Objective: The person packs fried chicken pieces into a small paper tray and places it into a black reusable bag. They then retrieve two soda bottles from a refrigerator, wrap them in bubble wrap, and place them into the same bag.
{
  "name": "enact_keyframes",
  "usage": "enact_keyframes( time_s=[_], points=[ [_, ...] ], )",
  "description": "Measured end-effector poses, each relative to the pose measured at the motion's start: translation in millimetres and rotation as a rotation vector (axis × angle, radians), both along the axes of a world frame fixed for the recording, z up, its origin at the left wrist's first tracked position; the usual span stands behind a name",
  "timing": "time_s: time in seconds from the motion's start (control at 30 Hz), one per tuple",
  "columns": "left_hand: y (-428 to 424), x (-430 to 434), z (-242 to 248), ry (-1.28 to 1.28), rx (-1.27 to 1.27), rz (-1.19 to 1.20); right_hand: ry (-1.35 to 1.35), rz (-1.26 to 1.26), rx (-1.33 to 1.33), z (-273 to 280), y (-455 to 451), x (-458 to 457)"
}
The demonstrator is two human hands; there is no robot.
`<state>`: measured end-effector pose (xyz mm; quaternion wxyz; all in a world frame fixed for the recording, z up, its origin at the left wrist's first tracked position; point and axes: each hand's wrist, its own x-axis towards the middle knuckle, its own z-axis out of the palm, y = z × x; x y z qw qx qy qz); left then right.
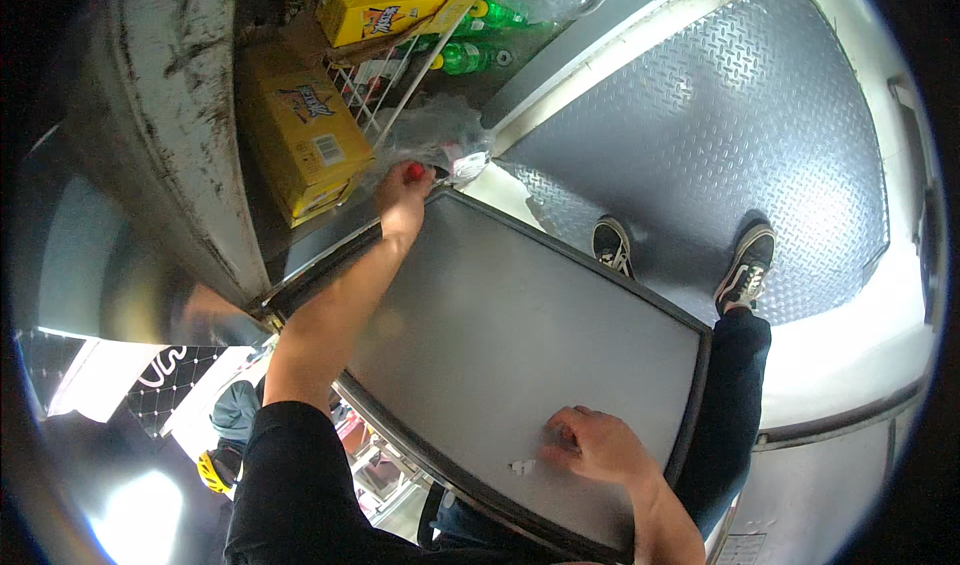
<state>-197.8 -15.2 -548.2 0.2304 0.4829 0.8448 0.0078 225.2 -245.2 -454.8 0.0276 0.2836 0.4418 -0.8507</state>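
A grey door panel with a black rubber gasket (517, 317) stands open in front of me, tilted across the view. My left hand (405, 186) is at the panel's far upper corner, its fingers curled around a small red object (415, 170); whether they also touch the door edge I cannot tell. Clear plastic wrap (450, 137) lies just beyond that hand. My right hand (596, 445) is over the lower right part of the panel, fingers bent, near a small torn whitish patch (523, 467); I see nothing in its fingers.
Yellow cardboard boxes (307, 141) and a white wire rack (367, 100) are at the upper left. Green plastic bottles (461, 57) lie behind them. Diamond-plate metal flooring (675, 130) spreads at the upper right, with my dark sneakers (746, 265) on it. A person with a yellow-and-black helmet (214, 471) is at the lower left.
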Motion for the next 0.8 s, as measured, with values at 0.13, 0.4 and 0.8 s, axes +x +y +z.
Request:
enact_keyframes(
  time_s=[0.13,0.4,0.8],
  points=[
    [-29,41,55,0.267,0.032,-0.299,-0.077,-0.241,-0.151,1,3,0],
    [-102,179,172,-0.441,-0.384,-1.088,0.325,-1.313,-1.139,4,15,-26],
    [131,127,-75,0.648,-0.116,-0.838,-0.112,-1.596,-1.010,-46,5,23]
  ],
)
